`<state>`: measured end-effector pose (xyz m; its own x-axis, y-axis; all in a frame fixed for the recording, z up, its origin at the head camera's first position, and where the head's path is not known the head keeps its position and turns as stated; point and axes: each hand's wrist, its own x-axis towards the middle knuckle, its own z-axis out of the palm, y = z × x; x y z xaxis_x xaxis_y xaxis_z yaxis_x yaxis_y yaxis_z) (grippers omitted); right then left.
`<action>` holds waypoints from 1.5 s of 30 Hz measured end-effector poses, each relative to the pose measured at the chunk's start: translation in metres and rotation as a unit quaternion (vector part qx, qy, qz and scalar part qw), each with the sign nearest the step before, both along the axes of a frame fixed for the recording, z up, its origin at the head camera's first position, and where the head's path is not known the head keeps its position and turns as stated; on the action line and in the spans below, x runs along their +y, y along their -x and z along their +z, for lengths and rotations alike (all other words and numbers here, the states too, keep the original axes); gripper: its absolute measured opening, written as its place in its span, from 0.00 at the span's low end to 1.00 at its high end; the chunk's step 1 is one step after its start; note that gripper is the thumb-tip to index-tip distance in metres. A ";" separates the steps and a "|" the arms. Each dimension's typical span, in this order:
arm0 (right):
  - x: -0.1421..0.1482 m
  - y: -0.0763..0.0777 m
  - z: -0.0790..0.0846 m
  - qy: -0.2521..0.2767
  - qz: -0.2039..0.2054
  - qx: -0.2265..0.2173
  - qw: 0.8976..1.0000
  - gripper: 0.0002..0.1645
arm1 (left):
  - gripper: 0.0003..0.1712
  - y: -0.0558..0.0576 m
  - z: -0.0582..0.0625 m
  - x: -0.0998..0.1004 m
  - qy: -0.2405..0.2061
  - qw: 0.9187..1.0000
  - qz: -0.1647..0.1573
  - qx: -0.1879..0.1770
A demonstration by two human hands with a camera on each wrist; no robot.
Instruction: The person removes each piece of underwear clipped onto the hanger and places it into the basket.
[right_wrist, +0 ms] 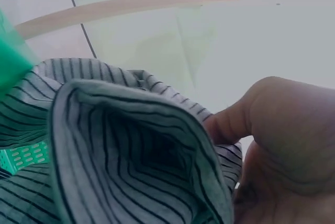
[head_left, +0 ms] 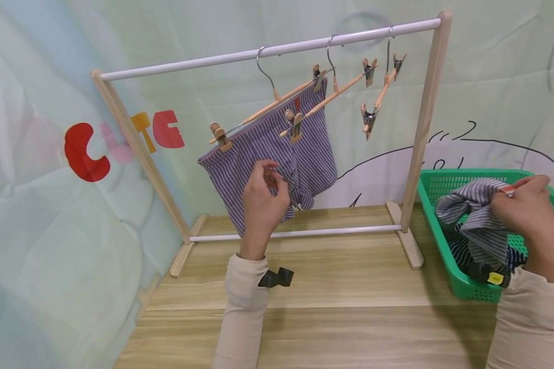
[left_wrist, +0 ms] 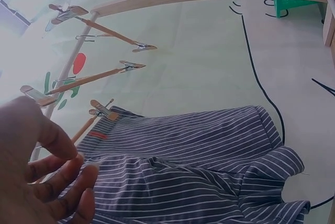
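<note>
My right hand (head_left: 531, 205) pinches a grey garment with dark stripes (head_left: 482, 210) by its edge, over the green basket (head_left: 457, 274). In the right wrist view, the thumb presses on the cloth beside a wide opening in the garment (right_wrist: 131, 145). My left hand (head_left: 265, 202) is raised in front of blue striped shorts (head_left: 314, 138), its fingers loosely bent with nothing between them. Those shorts hang from a clip hanger (head_left: 263, 110), with a wooden clip (head_left: 221, 141) at each end of the waistband.
A rack with a white rail (head_left: 180, 65) and wooden posts (head_left: 427, 123) stands on the wooden table (head_left: 351, 328). Two more clip hangers hang to the right of the shorts, the nearer bar (head_left: 334, 95) overlapping them in view. Dark striped clothes (head_left: 459, 251) lie in the basket.
</note>
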<state>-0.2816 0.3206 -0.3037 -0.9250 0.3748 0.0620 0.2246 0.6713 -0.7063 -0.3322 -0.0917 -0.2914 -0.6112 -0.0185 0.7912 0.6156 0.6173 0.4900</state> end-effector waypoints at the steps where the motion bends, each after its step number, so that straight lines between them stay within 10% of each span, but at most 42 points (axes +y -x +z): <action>1: 0.000 0.000 -0.001 -0.005 0.006 0.003 1.000 0.35 | 0.14 0.000 0.000 0.000 0.000 1.000 0.000 0.002; 16: 0.003 0.003 -0.011 -0.064 0.078 0.036 0.994 0.24 | 0.15 -0.001 0.001 -0.001 -0.036 0.996 0.021 0.078; 45: 0.010 0.003 -0.017 -0.148 0.192 -0.037 0.969 0.26 | 0.18 -0.003 0.009 -0.010 -0.099 0.985 0.054 0.132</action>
